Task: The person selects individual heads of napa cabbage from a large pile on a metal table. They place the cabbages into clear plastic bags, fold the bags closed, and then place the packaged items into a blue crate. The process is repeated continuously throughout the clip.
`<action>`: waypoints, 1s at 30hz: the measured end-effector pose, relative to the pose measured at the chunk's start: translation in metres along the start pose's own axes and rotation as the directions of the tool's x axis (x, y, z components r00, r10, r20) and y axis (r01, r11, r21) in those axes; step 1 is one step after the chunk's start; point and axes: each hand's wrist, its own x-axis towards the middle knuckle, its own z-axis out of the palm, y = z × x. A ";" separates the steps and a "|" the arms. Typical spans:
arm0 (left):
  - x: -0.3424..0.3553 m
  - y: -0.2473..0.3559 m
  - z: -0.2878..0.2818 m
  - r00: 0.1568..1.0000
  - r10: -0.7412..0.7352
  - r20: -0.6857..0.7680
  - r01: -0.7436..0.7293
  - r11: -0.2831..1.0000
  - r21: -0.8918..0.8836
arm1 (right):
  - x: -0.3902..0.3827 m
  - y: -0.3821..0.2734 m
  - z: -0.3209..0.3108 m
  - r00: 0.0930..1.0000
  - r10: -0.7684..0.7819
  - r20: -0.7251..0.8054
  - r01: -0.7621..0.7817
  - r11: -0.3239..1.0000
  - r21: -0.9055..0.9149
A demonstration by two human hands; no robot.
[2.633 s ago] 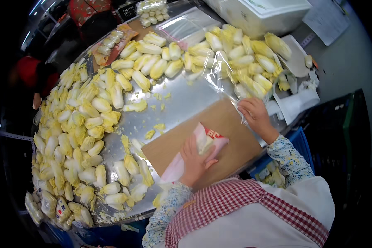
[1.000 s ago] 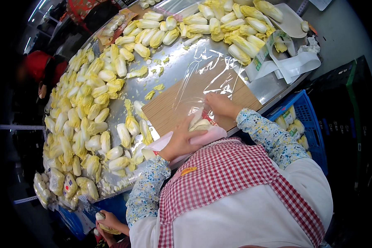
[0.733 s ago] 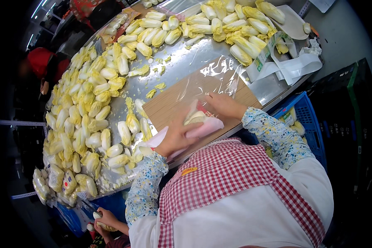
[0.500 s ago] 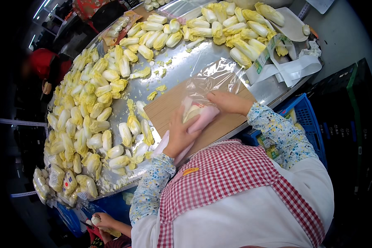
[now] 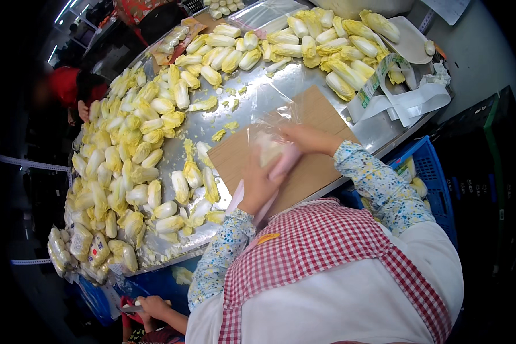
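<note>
On the wooden board (image 5: 321, 175) at the table's front, a cabbage in pink paper (image 5: 284, 161) lies under a crumpled clear plastic bag (image 5: 271, 119). My left hand (image 5: 258, 182) grips the pink bundle from the left, fingers partly hidden behind it and blurred. My right hand (image 5: 307, 139) is closed on the clear bag at the bundle's top right, its fingertips blurred under the film.
Many napa cabbages (image 5: 120, 149) cover the steel table (image 5: 200, 121), with bagged ones (image 5: 82, 243) at front left. White strapping (image 5: 410, 103) lies right, above a blue crate (image 5: 438, 183). A co-worker (image 5: 63, 87) stands far left; another's hands (image 5: 155, 307) hold a knife at lower left.
My hands have drawn the pink bundle up from the board's front edge and turned it more upright, with the clear bag now pulled over it. The far-left person's hand has moved slightly.
</note>
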 end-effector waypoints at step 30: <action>0.024 -0.021 -0.011 0.974 -0.215 -0.069 0.216 0.976 0.007 | -0.011 0.017 0.088 0.685 0.300 -0.664 -0.137 0.948 0.286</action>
